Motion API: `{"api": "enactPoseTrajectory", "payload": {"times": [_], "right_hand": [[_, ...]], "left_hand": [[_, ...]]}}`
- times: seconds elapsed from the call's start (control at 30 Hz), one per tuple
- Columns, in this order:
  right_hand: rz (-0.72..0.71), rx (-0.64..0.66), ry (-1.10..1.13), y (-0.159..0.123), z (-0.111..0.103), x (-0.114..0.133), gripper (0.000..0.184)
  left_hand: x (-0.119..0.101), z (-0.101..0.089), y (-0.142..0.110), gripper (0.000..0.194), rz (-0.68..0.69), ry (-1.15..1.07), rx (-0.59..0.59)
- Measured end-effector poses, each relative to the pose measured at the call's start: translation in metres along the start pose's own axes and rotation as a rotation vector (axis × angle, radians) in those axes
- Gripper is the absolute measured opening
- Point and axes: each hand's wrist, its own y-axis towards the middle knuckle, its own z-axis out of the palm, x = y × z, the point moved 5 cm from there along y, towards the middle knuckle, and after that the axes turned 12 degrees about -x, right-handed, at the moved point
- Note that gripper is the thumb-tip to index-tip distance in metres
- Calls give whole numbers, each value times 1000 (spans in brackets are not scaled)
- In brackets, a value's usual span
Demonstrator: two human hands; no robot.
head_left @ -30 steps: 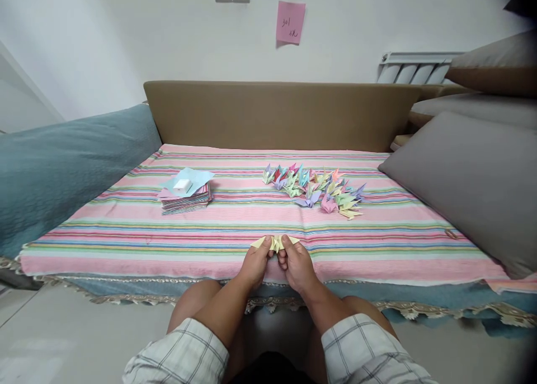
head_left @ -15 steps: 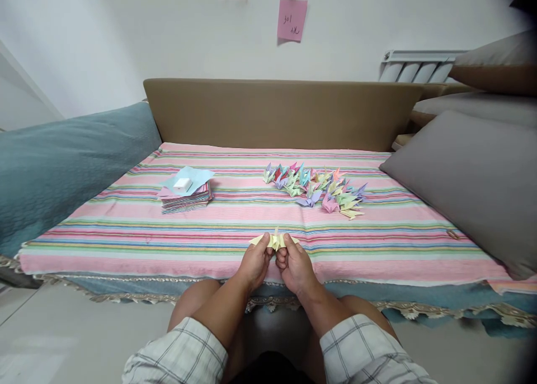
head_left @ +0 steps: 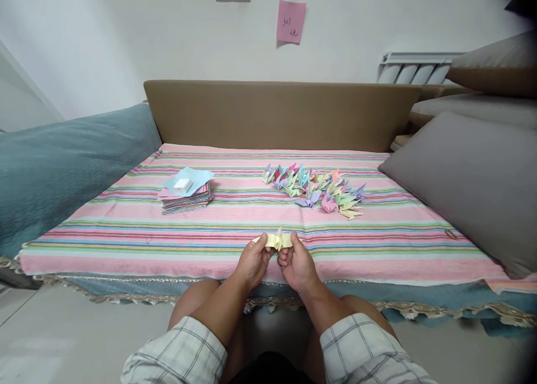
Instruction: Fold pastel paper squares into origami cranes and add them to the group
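A pale yellow origami crane (head_left: 279,240) is stretched between my two hands, above the front of the striped cloth (head_left: 176,261). My left hand (head_left: 254,261) pinches one wing, thumb on top and fingers curled beneath. On the other wing my right hand (head_left: 297,264) has the same kind of pinch. The crane's middle folds and a thin upright point show between the thumbs. Farther back lies a cluster of finished paper cranes (head_left: 308,201) in several colours.
On the left stands a stack of coloured paper (head_left: 187,204), topped by a light blue sheet (head_left: 199,177) and a small white block (head_left: 183,185). A grey cushion (head_left: 457,183) rests at the right, near a small brown item (head_left: 451,235). The brown backrest (head_left: 281,115) closes off the rear.
My right thumb has shifted slightly right and up along its wing, leaving more of the crane showing between my thumbs. Both hands keep hold of it.
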Motion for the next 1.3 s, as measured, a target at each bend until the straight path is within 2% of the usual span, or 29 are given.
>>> {"api": "enactPoseTrajectory", "payload": {"times": [0.13, 0.2, 0.3, 0.53, 0.67, 0.8, 0.93, 1.1, 1.17, 1.3], "right_hand": [[-58, 10, 16, 0, 0, 7, 37], [-69, 5, 26, 1, -1, 10, 36], [-46, 1, 45, 2, -2, 12, 35], [31, -14, 65, 3, -2, 12, 36], [15, -29, 63, 6, -4, 14, 35], [-111, -37, 31, 9, -6, 23, 34], [-344, -85, -18, 9, -12, 37, 36], [-664, -27, -326, -5, -10, 47, 23], [-716, 7, -424, -9, -6, 47, 23], [-747, 28, -477, -10, -2, 45, 27]], "left_hand": [[-1, 0, 0, 38, 9, 1, -13], [-1, 0, 1, 32, 11, 0, -25], [-2, 0, 1, 24, 9, -24, -40], [-4, -2, 1, 21, -67, -102, -54], [-3, -5, 2, 19, -70, -107, -25], [-1, -8, 3, 23, -42, -88, -63], [-2, -8, 2, 25, -8, -70, -128], [-1, -9, 1, 30, 18, -45, -166], [1, -9, 1, 32, 23, -21, -158], [4, -10, 1, 31, 45, 54, -116]]}}
